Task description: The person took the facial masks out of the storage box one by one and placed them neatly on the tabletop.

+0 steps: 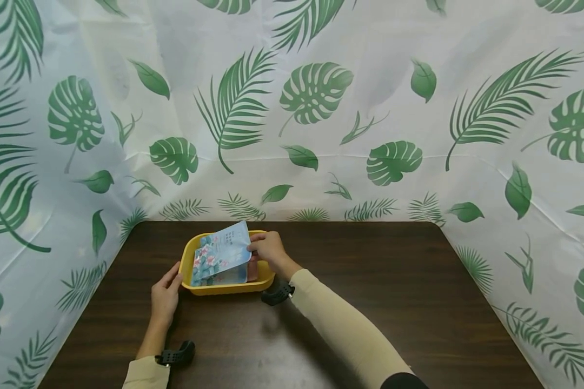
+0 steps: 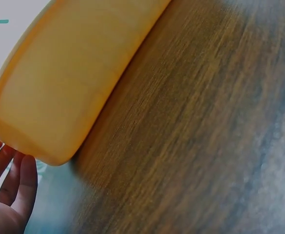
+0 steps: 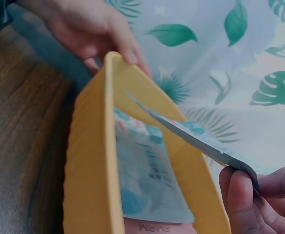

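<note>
My right hand [image 1: 271,252] pinches a light blue flower-printed sachet [image 1: 226,246] by its right edge, holding it tilted above a yellow basket [image 1: 224,290]. The right wrist view shows that sachet [image 3: 200,141] nearly edge-on between thumb and fingers. Under it in the basket lies another blue sachet [image 3: 149,175], on top of a pink packet [image 3: 157,227]. My left hand [image 1: 165,294] touches the basket's left end. In the left wrist view the fingers of this hand [image 2: 10,190] lie against the end wall, fairly straight; their tips are partly hidden.
The basket stands on a dark wood-grain table [image 1: 370,302], near its back edge. Behind and on both sides hangs a white cloth [image 1: 350,178] with green leaf prints. Each wrist wears a black band with a camera [image 1: 177,354].
</note>
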A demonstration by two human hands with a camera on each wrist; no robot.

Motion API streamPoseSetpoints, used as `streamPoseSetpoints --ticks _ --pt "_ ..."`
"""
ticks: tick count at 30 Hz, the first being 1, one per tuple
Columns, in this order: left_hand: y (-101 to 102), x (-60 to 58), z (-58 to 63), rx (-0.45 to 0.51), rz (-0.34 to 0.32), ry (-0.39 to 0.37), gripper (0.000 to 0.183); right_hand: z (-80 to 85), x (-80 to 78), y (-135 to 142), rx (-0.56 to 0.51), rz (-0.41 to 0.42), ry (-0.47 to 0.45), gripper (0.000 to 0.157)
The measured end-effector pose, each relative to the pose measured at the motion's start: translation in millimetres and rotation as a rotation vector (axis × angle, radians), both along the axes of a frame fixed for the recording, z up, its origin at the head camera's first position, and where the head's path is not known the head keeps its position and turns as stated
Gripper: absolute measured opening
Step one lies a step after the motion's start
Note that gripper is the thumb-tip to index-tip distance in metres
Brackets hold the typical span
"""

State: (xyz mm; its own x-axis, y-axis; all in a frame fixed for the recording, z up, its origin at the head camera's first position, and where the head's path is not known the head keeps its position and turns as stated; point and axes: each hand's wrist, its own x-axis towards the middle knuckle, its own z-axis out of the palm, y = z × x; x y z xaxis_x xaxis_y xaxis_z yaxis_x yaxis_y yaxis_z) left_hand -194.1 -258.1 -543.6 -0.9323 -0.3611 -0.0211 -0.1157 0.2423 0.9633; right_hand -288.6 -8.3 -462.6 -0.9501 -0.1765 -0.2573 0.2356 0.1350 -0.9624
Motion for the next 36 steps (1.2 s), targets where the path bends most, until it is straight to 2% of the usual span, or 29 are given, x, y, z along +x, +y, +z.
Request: streamPoseSetpoints --ticks 5,11,19,25,36 --pt "0.3 -0.4 -0.8 -0.013 0.011 0.018 0.046 2.3 -5.2 12.8 -0.036 -0.009 -0.007 0.020" --pt "0.7 -0.3 -1.1 -0.018 0.021 -0.023 0.046 8.9 -12.8 31.2 -0.052 -0.032 0.012 0.022" --pt "1.7 -2.5 2.2 -0.004 0.019 -0.034 0.046 22.0 -25.5 64.7 -0.127 -0.071 -0.004 0.026" --pt "1.9 -3.2 3.8 0.010 0.019 -0.037 0.047 18.4 -37.1 92.1 -0.158 -0.104 -0.031 0.029" --pt "0.3 -0.8 -1.2 0.018 0.015 -0.031 0.048 15.2 -44.5 137.4 -0.157 -0.150 -0.074 0.034"
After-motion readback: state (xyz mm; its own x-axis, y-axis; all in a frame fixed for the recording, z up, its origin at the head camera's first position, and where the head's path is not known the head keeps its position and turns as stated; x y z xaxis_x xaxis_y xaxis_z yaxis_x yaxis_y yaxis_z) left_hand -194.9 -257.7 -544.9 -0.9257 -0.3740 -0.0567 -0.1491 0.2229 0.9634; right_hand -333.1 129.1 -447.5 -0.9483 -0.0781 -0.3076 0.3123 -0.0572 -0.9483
